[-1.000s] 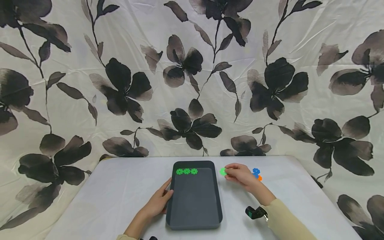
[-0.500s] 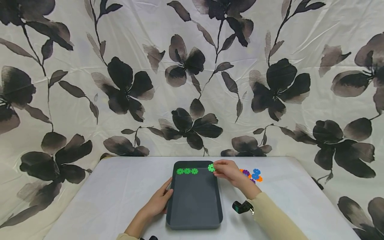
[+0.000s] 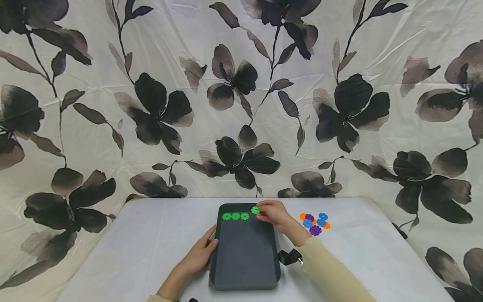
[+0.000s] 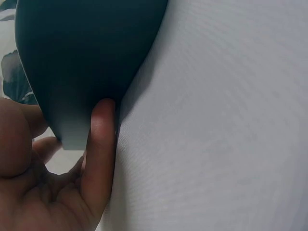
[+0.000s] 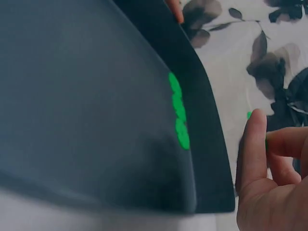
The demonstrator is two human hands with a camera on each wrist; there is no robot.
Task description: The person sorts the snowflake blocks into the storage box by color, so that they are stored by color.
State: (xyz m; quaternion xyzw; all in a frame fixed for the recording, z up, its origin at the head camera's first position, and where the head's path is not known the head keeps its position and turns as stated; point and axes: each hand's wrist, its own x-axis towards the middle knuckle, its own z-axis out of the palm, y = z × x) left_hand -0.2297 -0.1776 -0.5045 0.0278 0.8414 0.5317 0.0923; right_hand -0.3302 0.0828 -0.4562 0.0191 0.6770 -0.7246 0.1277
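A dark grey tray (image 3: pixel 247 251) lies on the table, its long side running away from me. Along its far end sits a row of three green snowflake-shaped discs (image 3: pixel 235 216). My left hand (image 3: pixel 198 253) grips the tray's left edge; in the left wrist view, thumb and fingers (image 4: pixel 102 130) stand on either side of the rim. Over the tray's far right corner, my right hand (image 3: pixel 277 216) pinches another green snowflake disc (image 3: pixel 255 209) between thumb and fingers. Only slivers of that disc show past the right hand (image 5: pixel 274 178) in the right wrist view.
Right of the tray lies a loose group of purple (image 3: pixel 315 230), blue (image 3: pixel 322 216) and orange discs (image 3: pixel 326 225). A white cloth covers the table (image 3: pixel 136 243). Behind it hangs a floral curtain (image 3: pixel 286 167).
My right hand has moved left from beside the tray to above its far right corner, carrying the green disc. The discs on the right are now uncovered. My left hand stays put.
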